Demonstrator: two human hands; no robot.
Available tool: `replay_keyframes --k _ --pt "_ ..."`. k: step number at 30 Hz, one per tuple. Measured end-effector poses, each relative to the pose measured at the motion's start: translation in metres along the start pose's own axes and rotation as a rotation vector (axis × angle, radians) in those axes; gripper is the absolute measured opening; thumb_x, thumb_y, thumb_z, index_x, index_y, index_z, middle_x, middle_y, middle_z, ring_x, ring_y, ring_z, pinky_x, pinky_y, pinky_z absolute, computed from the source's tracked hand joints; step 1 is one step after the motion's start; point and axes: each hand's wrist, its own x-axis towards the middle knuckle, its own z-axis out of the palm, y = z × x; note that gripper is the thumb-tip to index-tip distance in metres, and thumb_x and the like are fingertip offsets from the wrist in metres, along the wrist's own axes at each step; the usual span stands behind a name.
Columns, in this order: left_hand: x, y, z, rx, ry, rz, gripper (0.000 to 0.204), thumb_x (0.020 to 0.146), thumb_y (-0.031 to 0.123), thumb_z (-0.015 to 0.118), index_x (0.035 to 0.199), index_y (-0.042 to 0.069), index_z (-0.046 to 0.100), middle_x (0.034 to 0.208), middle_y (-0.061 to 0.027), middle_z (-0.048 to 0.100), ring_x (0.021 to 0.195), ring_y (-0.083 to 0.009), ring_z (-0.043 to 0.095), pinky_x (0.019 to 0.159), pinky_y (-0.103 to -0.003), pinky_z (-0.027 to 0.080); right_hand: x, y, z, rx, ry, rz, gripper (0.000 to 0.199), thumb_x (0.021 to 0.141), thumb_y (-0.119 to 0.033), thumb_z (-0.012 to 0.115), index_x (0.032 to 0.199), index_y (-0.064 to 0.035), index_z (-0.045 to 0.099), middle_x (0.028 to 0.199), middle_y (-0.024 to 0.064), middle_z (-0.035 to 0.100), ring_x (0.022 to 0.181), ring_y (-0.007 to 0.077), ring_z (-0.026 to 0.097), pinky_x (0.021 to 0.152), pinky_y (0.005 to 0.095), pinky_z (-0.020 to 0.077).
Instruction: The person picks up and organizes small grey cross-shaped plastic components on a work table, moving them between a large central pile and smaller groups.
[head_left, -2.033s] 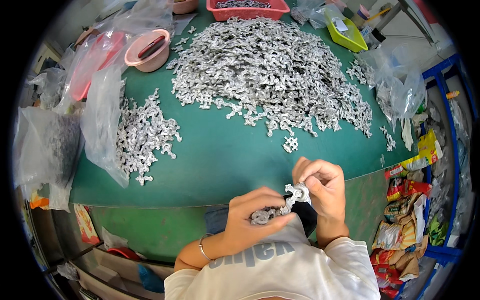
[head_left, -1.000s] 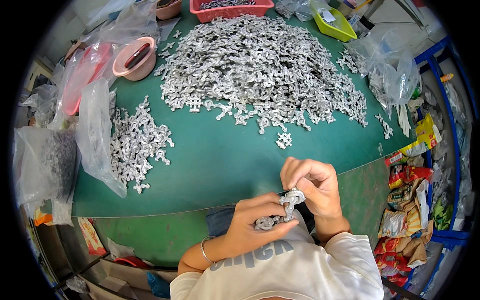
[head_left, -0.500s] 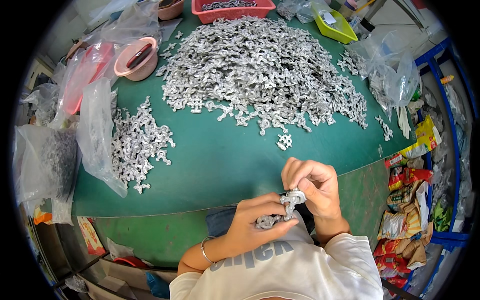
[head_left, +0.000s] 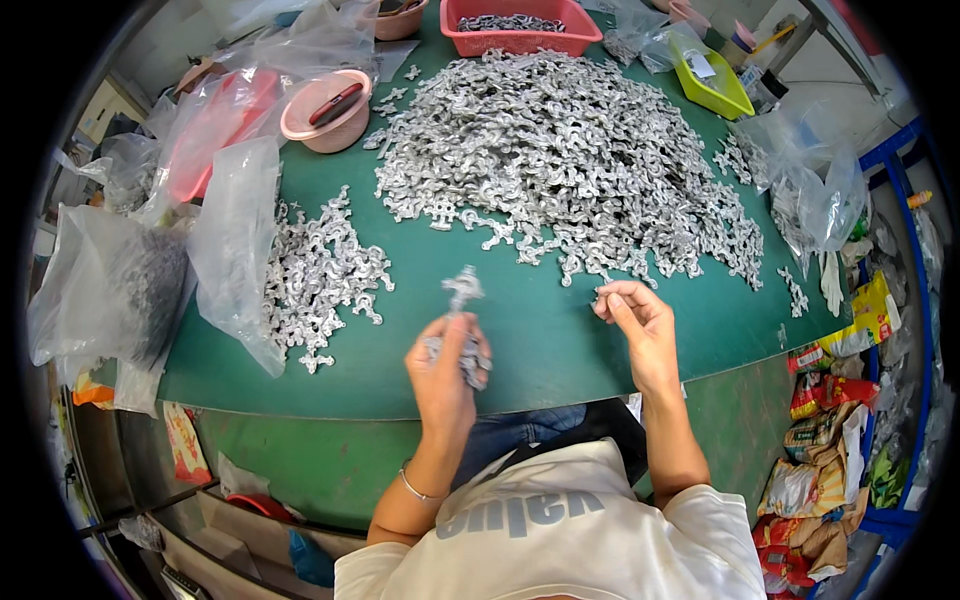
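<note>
My left hand is raised over the table's front part, closed around silver cross-shaped metal castings. One casting sticks up above the fingers, blurred by motion, and more metal shows in the palm. Further right, my right hand is just in front of the big heap of castings, thumb and fingers pinched together. A small greyish bit shows at these fingertips; the fingers hide the rest, so its kind cannot be made out. Left of my left hand lies a smaller pile of like castings.
On the green table stand a pink bowl with a red-and-black tool, a red basin holding metal parts, and a yellow-green basket. Clear plastic bags crowd the left edge. Blue shelving stands at the right.
My hands have parted from in front of my chest and moved out over the table. The left carries the castings leftward; the right has reached the spot where a loose casting lay.
</note>
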Motion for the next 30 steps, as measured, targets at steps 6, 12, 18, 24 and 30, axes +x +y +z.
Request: replay_keyframes --k 6,12,18,24,30 --pt "0.006 0.011 -0.011 -0.006 0.075 0.084 0.018 0.089 0.017 0.054 0.090 -0.001 0.056 0.074 -0.0054 0.055 0.056 -0.0108 0.053 0.037 -0.019 0.039 0.016 0.003 0.006 -0.235 0.008 -0.032 0.013 0.083 -0.006 0.058 0.094 -0.0006 0.062 0.081 0.0038 0.062 0.073 0.0095 0.052 0.065 0.0221 0.0409" --pt "0.000 0.009 -0.010 -0.039 0.038 0.068 0.020 0.088 0.017 0.054 0.092 -0.002 0.057 0.073 -0.0057 0.056 0.055 -0.0107 0.053 0.038 -0.019 0.039 0.036 0.012 0.023 -0.822 -0.062 -0.481 0.020 0.076 -0.003 0.062 0.096 0.0014 0.061 0.092 0.0146 0.060 0.085 0.0308 0.054 0.079 0.0352 0.0412" --pt "-0.012 0.020 -0.004 0.022 -0.084 0.013 0.020 0.087 0.016 0.055 0.088 -0.003 0.059 0.068 -0.0068 0.057 0.053 -0.0103 0.053 0.039 -0.019 0.039 0.060 0.024 0.034 -0.952 -0.052 -0.507 0.022 0.077 -0.001 0.059 0.099 0.0030 0.059 0.100 0.0151 0.057 0.092 0.0310 0.050 0.084 0.0361 0.0393" --pt "-0.019 0.028 -0.003 0.046 -0.124 -0.014 0.021 0.086 0.016 0.055 0.086 -0.004 0.059 0.068 -0.0067 0.057 0.053 -0.0105 0.053 0.040 -0.019 0.040 0.069 0.035 0.040 -1.114 -0.052 -0.578 0.024 0.073 -0.002 0.062 0.098 0.0013 0.060 0.100 0.0110 0.056 0.091 0.0287 0.049 0.079 0.0366 0.0390" --pt "-0.022 0.030 -0.001 0.030 -0.117 -0.007 0.021 0.086 0.017 0.055 0.086 -0.003 0.059 0.068 -0.0068 0.057 0.054 -0.0103 0.053 0.040 -0.019 0.040 0.070 0.039 0.040 -1.168 -0.053 -0.575 0.021 0.072 -0.003 0.064 0.092 -0.0013 0.062 0.094 0.0081 0.055 0.087 0.0265 0.048 0.075 0.0366 0.0366"
